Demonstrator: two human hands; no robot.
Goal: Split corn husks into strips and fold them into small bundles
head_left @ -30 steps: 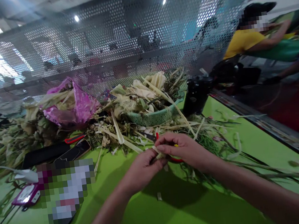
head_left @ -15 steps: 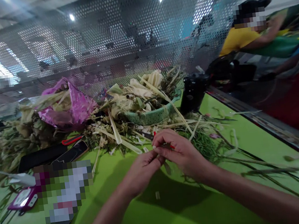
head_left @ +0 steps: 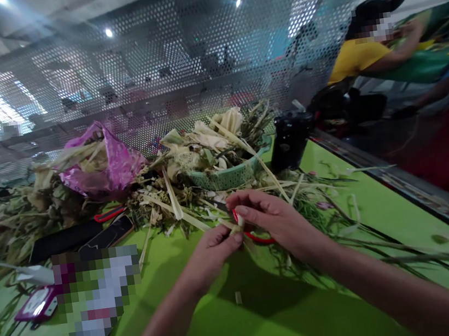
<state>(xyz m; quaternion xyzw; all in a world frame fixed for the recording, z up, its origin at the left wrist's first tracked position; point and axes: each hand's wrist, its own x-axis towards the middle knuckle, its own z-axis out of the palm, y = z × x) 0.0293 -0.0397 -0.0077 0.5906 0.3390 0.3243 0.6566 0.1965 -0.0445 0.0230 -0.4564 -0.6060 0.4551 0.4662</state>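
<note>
Just above the table, a small pale leaf strip (head_left: 238,224) is pinched between the thumb and fingers of my left hand (head_left: 213,255). My right hand (head_left: 275,222) curls in from the other side, its thumb and fingers closing on the strip's upper end. Red-handled scissors (head_left: 261,238) lie behind and under my right hand, which partly covers them. Long pale leaf strips (head_left: 173,196) rest on the trimmings beyond my fingers. On the table nearer me lies a tiny pale scrap (head_left: 238,298).
A green basket (head_left: 229,177) heaped with dried leaves, a pink bag (head_left: 102,165) and a black bottle (head_left: 291,140) stand at the back. Phones (head_left: 105,236) and a purple device with cables (head_left: 38,304) lie left. Long stems (head_left: 422,254) extend right. A person in yellow (head_left: 359,59) sits beyond.
My hands have stayed close together and shifted slightly, turning the strip. My right fingers have lifted a little, so more of the strip and the red scissor handles shows.
</note>
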